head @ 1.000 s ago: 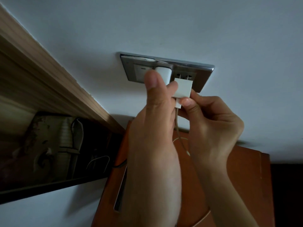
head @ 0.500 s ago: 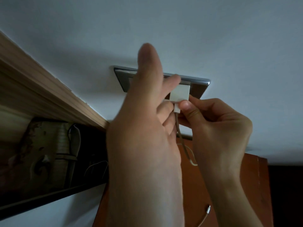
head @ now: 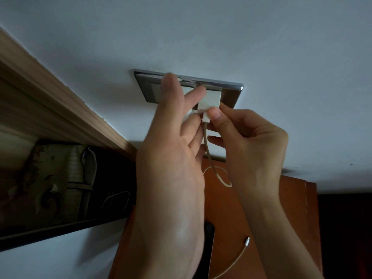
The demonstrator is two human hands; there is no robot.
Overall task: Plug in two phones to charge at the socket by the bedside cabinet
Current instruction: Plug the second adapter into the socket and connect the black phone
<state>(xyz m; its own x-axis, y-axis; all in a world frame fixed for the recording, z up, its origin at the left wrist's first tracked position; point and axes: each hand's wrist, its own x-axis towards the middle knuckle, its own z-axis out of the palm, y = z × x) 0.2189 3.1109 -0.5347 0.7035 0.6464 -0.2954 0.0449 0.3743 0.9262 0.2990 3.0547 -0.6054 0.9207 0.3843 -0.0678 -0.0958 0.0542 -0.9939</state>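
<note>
- Head view, far left: wooden ledge (head: 50, 109), not involved.
- Left hand (head: 173, 154): fingers loosely spread, steadying white adapter (head: 210, 99) at wall socket (head: 231, 97); no firm grasp visible.
- Right hand (head: 249, 141): thumb and forefinger pinch USB plug (head: 206, 117) at adapter's underside.
- Cable (head: 209, 154) trails onto bedside cabinet (head: 291, 214); free end (head: 247, 242) unconnected.
- Step, judged: seating the adapter and its cable. Next: press home, then connect phone.

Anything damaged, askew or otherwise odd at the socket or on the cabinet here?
Nothing looks damaged. The cable's free end lies loose on the cabinet, not in a phone, while the right hand pinches its USB plug at the white charger on the socket plate.
</note>
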